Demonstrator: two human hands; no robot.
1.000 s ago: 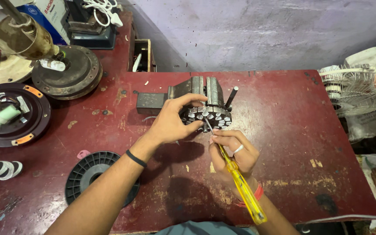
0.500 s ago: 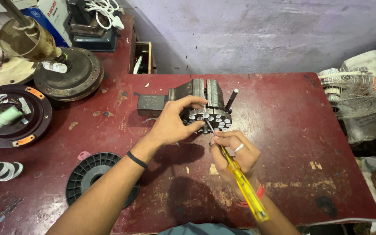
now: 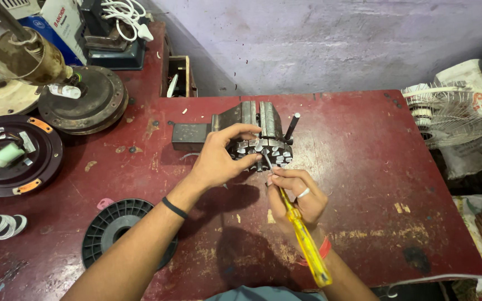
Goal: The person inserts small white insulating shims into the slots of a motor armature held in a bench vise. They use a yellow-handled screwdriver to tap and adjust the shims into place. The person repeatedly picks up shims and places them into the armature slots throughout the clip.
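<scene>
Little has changed: my left hand point(image 3: 218, 161) still grips the stator point(image 3: 260, 150), my right hand point(image 3: 297, 198) still clamps the screwdriver point(image 3: 302, 239) at its slots.

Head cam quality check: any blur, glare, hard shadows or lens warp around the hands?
Head view: sharp around the left hand, right hand and the toothed metal core; no motion blur. Light is soft; dim shadows lie under both forearms on the red table. Mild sheen on the yellow screwdriver. Wide-angle warp bends the edges, stretching the table fan.

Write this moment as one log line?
left hand: grips stator core | right hand: yellow screwdriver, tip at core | bench vise
</scene>
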